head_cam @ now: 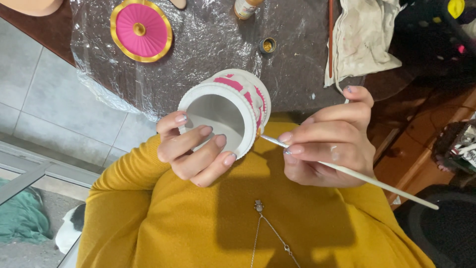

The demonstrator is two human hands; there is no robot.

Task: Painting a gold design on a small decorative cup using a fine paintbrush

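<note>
Hand-painting a white and pink ribbed jar held above the worktop edge.

Left hand (196, 151): fingers (208, 149) curled over the rim of the jar (223, 111), gripping it tilted, mouth toward the camera. Right hand (329, 139): fingers pinched closed on a thin white paintbrush (347, 171), tip touching the jar's rim. Pink, gold-edged lid (141, 30) and small gold paint pot (267, 45) lie on the plastic-covered worktop (208, 39), well apart from the jar.

The white jar (225, 116) is showing pink stripes; the round lid (141, 30) is glowing pink with gold rim; the sweater (248, 218) is looking mustard yellow.
</note>
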